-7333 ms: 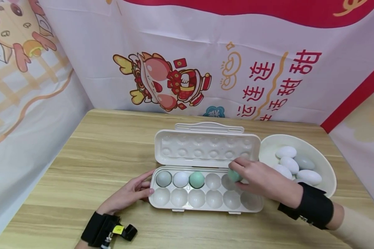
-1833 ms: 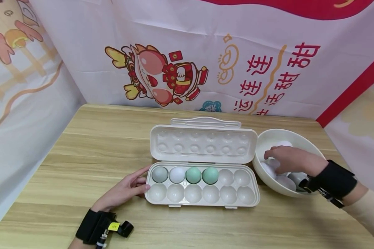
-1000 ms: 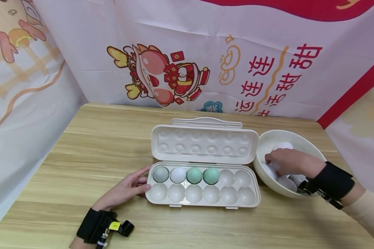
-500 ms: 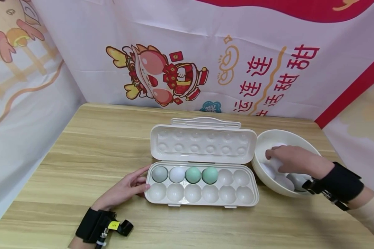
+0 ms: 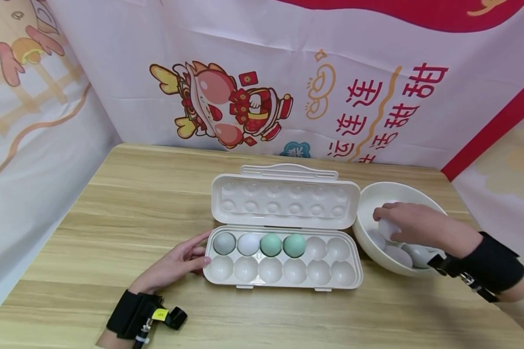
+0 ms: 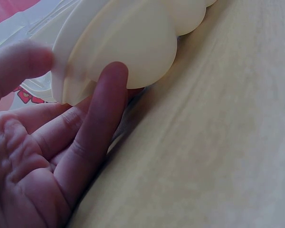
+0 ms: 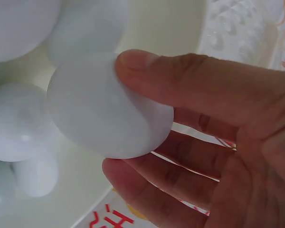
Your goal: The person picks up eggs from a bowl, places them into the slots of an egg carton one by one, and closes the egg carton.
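In the head view, my right hand [image 5: 421, 225] is over the near-left part of the cream bowl [image 5: 374, 196]. Its thumb and fingertips pinch a white egg [image 7: 99, 109], seen large in the right wrist view. My left hand [image 5: 170, 266] holds the left end of the open egg box [image 5: 284, 201], thumb at the rim and a finger [image 6: 104, 99] against the underside of an end cup. From the left, the back row holds a grey egg [image 5: 224, 243], a white egg [image 5: 248, 244] and two green eggs [image 5: 271, 245]. Front-row cups hold nothing.
More white and greyish eggs [image 5: 398, 256] lie in the bowl, partly hidden by the right hand. The box's raised lid leans back, close beside the bowl. Behind the wooden table [image 5: 148, 194] hangs a printed cloth [image 5: 244, 39].
The green egg once in my right hand now sits in the back row's fourth cup. That hand moved to the bowl and has raised a white egg slightly. The left hand stays on the box.
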A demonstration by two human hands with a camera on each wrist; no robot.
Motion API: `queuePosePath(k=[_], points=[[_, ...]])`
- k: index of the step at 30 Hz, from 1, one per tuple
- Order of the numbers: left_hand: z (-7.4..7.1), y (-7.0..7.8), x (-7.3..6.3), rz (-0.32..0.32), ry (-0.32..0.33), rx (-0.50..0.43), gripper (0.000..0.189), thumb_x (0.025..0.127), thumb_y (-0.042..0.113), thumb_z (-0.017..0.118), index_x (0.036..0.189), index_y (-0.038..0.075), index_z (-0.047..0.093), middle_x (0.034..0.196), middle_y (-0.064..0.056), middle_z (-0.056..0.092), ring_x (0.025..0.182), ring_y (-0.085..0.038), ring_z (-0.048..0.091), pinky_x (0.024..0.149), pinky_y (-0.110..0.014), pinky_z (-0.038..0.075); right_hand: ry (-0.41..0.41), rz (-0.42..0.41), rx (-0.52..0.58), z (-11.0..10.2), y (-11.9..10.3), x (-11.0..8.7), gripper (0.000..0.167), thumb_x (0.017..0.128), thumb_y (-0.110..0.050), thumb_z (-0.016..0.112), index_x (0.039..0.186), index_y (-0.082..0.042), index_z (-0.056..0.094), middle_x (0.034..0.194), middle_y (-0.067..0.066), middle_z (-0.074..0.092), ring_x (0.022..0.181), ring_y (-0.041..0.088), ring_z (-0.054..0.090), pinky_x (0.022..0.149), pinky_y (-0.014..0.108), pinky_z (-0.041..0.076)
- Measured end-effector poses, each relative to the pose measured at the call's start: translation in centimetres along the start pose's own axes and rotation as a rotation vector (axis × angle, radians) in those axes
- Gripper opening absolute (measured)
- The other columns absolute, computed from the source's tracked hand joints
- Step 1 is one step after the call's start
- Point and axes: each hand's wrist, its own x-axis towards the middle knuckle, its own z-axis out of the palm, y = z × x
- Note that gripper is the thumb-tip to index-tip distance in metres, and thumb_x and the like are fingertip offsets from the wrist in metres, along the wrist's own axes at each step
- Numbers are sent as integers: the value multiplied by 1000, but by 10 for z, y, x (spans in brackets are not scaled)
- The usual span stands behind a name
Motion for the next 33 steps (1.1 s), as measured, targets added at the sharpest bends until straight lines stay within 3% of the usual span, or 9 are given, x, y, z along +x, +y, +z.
queuePosePath(k=[13, 33], points=[[1, 1, -1, 14, -8, -10, 68, 99, 5, 51, 151, -6, 10, 120, -34, 55, 98, -23, 64, 80, -34, 54, 107, -60, -109, -6, -17, -8, 47, 71, -17, 87, 111, -9, 64, 105, 8, 64, 83, 21, 59, 70, 42, 55], [0, -1, 0, 20, -14, -13, 67, 100, 5, 52, 151, -7, 10, 121, -33, 55, 98, -23, 64, 81, -34, 54, 333, -281, -189, -7, -57, -20, 48, 69, -6, 86, 111, -7, 62, 107, 8, 61, 95, 25, 60, 67, 38, 56]])
